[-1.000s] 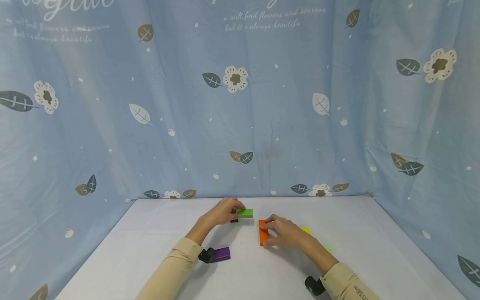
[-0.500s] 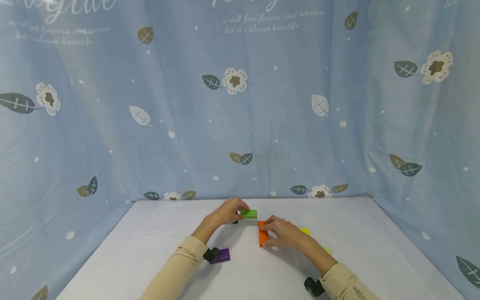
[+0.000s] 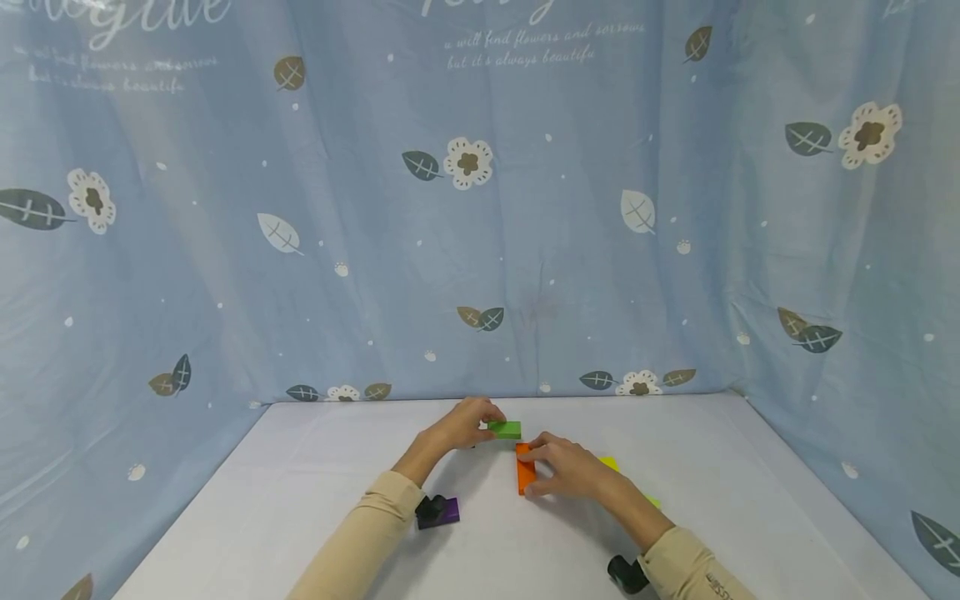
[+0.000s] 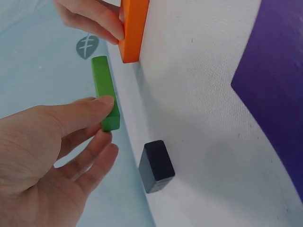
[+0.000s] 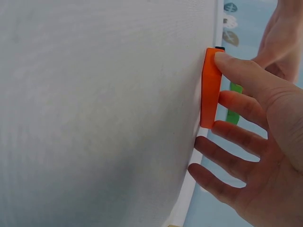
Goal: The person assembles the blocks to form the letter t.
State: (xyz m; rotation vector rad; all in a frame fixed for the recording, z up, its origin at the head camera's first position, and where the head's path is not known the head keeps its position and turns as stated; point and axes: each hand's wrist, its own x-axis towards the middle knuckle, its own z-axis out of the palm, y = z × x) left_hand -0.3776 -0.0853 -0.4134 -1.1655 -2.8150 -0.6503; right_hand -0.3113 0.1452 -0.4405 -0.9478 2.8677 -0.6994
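Observation:
My left hand (image 3: 465, 427) pinches one end of a green rectangular block (image 4: 102, 78) between thumb and fingers, holding it raised over the far part of the table. My right hand (image 3: 573, 471) grips an orange block (image 3: 525, 471), its thumb at one end and fingertips along the side and other end. In the head view the green block's free end lies just behind and left of the orange block's far end. A small black block (image 4: 158, 165) stands near the left hand, mostly hidden in the head view.
A purple block (image 3: 449, 512) lies on the white table (image 3: 517, 554) beside the left forearm, partly covered by a wrist camera (image 3: 431, 508). Yellow (image 3: 610, 462) and yellow-green (image 3: 655, 501) pieces show behind the right wrist. A blue patterned curtain (image 3: 540, 250) borders the table.
My left hand has carried the green block rightward, closer to the orange block, now covering more of the black block. The right hand and orange block stay almost still.

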